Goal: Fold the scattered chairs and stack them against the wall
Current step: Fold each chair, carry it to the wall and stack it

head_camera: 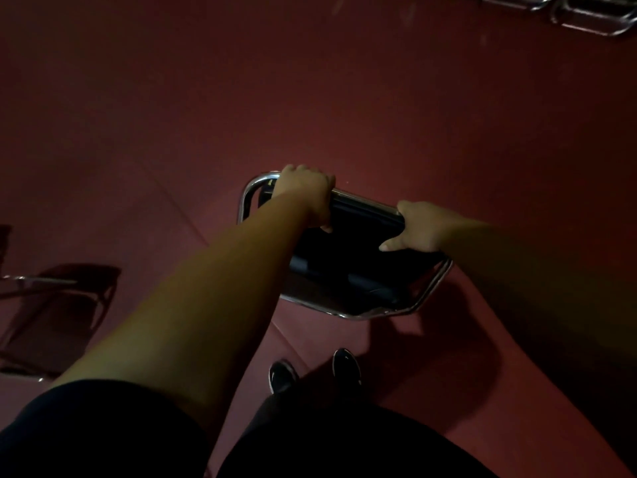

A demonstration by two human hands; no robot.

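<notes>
Both hands grip a folding chair [348, 267] over a dim red floor [310, 98].

The left hand [305, 193] is wrapped shut over the chrome top rail near its 10 o'clock corner, while the right hand [417, 227] clamps the dark padded edge at 2 o'clock, thumb laid flat on it. The chair sits at frame centre, just ahead of the person's dark shoes [313, 370] at 6 o'clock; whether it is fully folded cannot be told. A second chair [62, 298], dark-seated with a chrome frame, stands well apart at 9 o'clock. More chrome-framed chairs [565, 10] show at the 1 o'clock corner, cut off by the frame edge. The floor between the held chair and those chairs lies open. No brand, label or writing can be read in the low light.
</notes>
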